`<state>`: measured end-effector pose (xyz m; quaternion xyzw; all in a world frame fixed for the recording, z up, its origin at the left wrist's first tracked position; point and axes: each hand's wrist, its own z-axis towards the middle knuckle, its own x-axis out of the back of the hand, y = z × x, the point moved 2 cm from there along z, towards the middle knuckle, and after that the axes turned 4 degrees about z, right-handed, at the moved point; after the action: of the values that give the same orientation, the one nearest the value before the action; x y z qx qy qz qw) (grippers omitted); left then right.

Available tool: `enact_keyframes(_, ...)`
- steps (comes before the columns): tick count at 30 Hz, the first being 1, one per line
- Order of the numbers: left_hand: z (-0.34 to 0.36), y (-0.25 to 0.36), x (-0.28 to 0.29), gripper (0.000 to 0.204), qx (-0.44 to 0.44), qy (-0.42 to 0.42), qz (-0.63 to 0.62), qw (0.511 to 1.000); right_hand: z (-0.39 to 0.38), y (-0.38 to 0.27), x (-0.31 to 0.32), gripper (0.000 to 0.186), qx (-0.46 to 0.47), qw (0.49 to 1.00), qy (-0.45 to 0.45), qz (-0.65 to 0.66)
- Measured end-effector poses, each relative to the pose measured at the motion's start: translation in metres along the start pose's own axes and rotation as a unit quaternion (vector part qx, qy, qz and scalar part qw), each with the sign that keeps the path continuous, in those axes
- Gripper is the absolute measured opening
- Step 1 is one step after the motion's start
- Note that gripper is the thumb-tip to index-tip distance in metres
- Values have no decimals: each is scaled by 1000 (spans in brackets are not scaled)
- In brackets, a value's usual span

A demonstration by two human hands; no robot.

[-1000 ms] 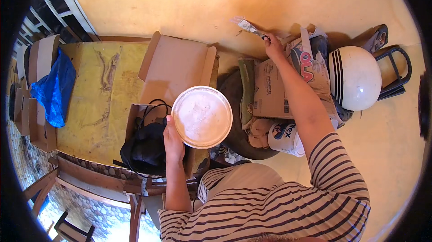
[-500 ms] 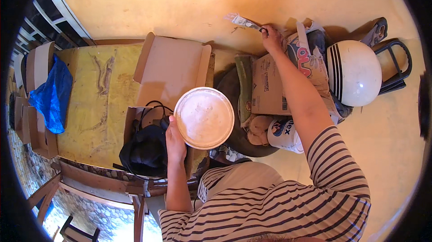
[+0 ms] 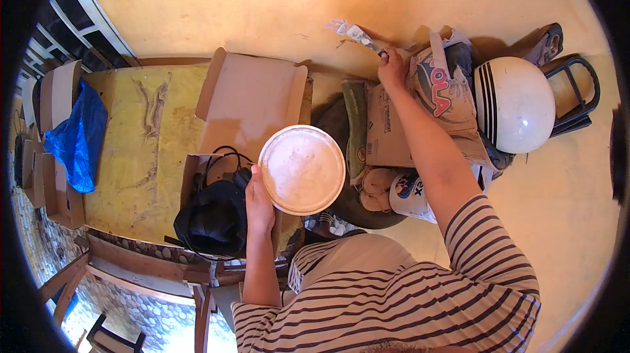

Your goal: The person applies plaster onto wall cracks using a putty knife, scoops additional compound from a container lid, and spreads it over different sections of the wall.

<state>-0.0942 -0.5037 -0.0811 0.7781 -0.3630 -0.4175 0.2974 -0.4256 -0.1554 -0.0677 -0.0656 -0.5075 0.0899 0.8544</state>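
My left hand (image 3: 260,205) grips the edge of a round white plastic lid (image 3: 302,170), its raised rim around a pale, smeared surface. It is held in front of my body, above the table's right end. My right hand (image 3: 392,67) reaches forward to the yellow-orange wall (image 3: 262,5), its fingers closed around the handle of a putty knife (image 3: 362,37). White filler coats the knife's blade. The blade lies at a white smear (image 3: 337,26) on the wall; whether it touches cannot be made out.
A cardboard box (image 3: 390,136), a white striped helmet (image 3: 515,105) and a white bucket (image 3: 408,195) crowd below my right arm. On the yellow table (image 3: 131,156) are an open carton (image 3: 252,90), a black bag (image 3: 211,218) and a blue plastic sheet (image 3: 77,136).
My right hand has shifted slightly down and left, and the putty knife is tilted more steeply. The lid in my left hand has moved slightly right.
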Motion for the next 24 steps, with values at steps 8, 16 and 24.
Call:
enact_keyframes(8, -7, 0, 5, 61, 1, 22, 31, 999, -79, -62, -15, 26, -206, 946, -94, 231)
enact_keyframes(16, -12, 8, 12, 62, -13, 40, -2, 999, -78, -110, -58, 21, -260, 836, -99, 473)
enact_keyframes(24, -12, 7, 13, 62, 1, 53, 8, 999, -80, -108, -77, 21, -298, 831, -99, 459)
